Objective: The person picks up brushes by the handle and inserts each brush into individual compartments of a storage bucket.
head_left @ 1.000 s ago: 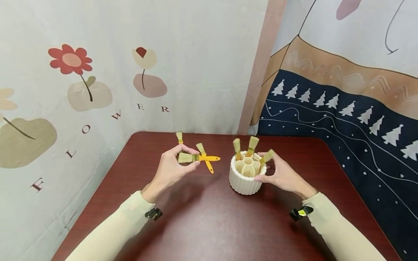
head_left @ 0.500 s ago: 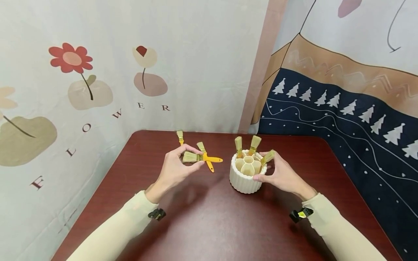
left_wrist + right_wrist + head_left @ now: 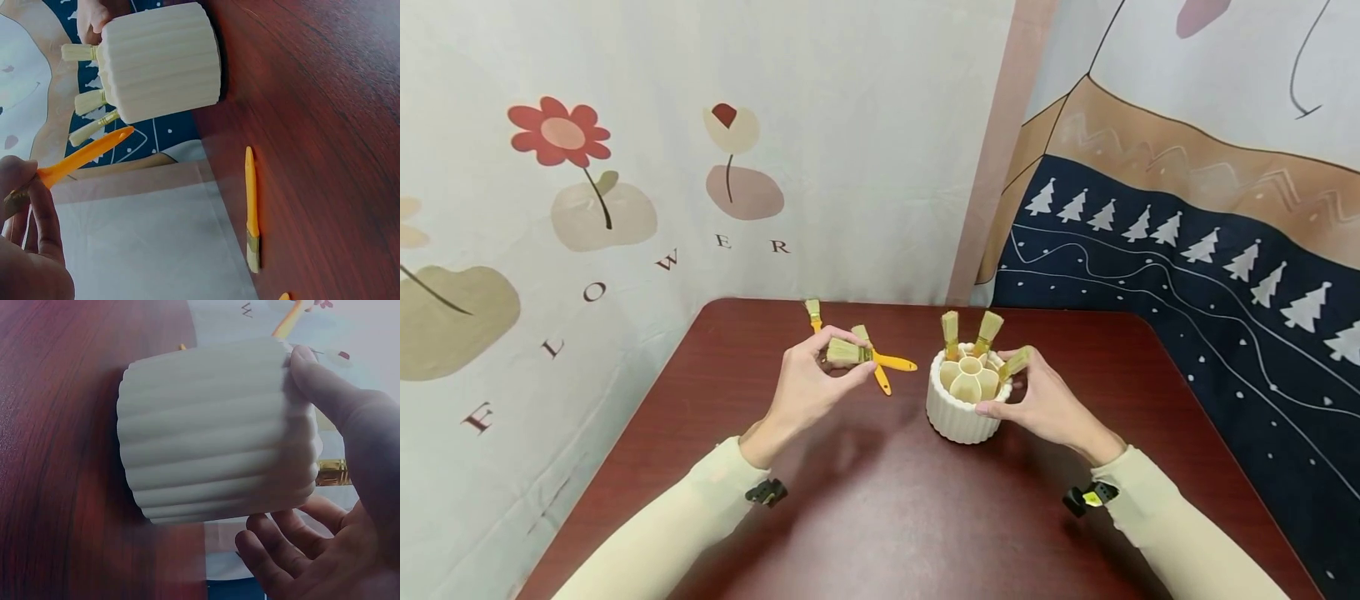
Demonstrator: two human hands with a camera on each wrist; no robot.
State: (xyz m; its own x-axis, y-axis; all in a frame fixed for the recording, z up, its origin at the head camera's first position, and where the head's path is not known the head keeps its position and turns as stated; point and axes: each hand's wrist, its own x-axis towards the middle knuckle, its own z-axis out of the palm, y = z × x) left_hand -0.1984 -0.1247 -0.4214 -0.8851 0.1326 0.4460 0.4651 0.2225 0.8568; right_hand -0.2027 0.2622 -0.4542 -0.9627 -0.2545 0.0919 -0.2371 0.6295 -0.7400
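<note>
My left hand (image 3: pixel 808 379) pinches a paintbrush (image 3: pixel 896 362) near its metal band, above the table. The brush's yellow handle points right toward a ribbed white pot (image 3: pixel 958 417), and its pale bristles face left. In the left wrist view the handle tip (image 3: pixel 127 132) is close to the pot's rim. On the pot's right side my right hand (image 3: pixel 1051 407) grips the rim, thumb in front and fingers behind. Petal-shaped compartments fill the pot. Three brushes stand in it bristles up: one at the back left (image 3: pixel 951 329), another at the back (image 3: pixel 990 327), a third leaning right (image 3: pixel 1015 363).
Beyond my left hand, a yellow-handled brush (image 3: pixel 882 382) lies on the dark red table (image 3: pixel 887 508). Another brush (image 3: pixel 813 311) lies near the back edge, partly hidden by the hand. Printed cloth (image 3: pixel 865 167) hangs behind the table.
My left hand has shifted a little to the right with the paintbrush, nearer the pot. My right hand stays at the rim, and the pot has hardly moved.
</note>
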